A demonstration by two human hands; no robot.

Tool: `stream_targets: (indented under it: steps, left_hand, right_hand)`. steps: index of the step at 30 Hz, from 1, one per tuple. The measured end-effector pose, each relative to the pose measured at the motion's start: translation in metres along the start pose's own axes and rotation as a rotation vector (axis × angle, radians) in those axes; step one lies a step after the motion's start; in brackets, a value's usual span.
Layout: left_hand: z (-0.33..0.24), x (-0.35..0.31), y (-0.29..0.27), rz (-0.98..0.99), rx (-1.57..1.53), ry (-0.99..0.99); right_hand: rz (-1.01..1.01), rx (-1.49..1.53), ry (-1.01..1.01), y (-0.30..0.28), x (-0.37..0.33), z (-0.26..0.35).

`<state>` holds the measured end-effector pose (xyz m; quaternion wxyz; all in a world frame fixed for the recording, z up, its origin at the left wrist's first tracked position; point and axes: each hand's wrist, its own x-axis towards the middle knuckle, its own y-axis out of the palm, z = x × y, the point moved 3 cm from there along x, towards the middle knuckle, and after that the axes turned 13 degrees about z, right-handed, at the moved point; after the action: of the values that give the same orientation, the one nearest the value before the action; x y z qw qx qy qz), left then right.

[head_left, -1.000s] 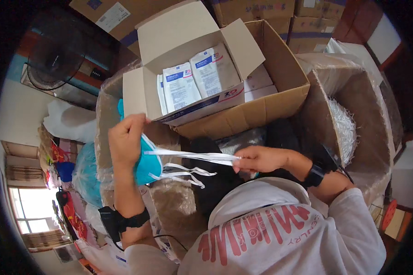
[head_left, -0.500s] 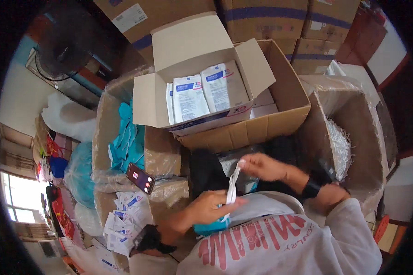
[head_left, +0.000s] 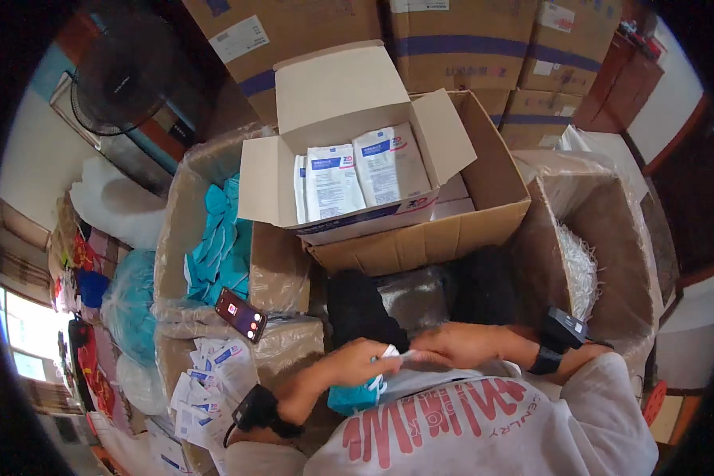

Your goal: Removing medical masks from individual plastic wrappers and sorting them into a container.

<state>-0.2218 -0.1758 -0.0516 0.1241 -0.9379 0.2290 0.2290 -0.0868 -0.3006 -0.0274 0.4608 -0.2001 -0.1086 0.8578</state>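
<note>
Over my lap, my left hand point(head_left: 361, 363) is closed around a bundle of white cords point(head_left: 390, 353), with loops sticking out past the fingers. My right hand point(head_left: 448, 346) is pinched at the other end of this bundle, close to my left fingertips. Just below my left hand, against my shirt, lies a teal folded piece point(head_left: 354, 399), which looks like a face mask; whether the left fingers also hold it cannot be seen. Dark straps with small devices sit on both wrists.
Ahead, an open carton point(head_left: 337, 230) of white packets point(head_left: 333, 184) rests in a larger brown box point(head_left: 420, 244). Left are a box of teal pieces point(head_left: 218, 246), a phone point(head_left: 240, 314) and loose packets point(head_left: 206, 389). A plastic-lined box at right holds white cords point(head_left: 577, 274).
My right hand has come down and closer to my left hand. The white cords, stretched upward between the hands before, now lie bunched and nearly level.
</note>
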Motion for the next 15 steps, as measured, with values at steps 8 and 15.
stream_targets:
  steps: [8, 15]
  left_hand:
    - [0.004, 0.017, 0.050, -0.130, -0.771, 0.294]
    - [-0.014, 0.026, 0.045, -0.676, -0.047, 0.233]
  right_hand:
    - [-0.002, 0.084, 0.035, 0.015, -0.016, -0.008]
    - [-0.167, 0.013, 0.242, 0.014, -0.021, -0.003]
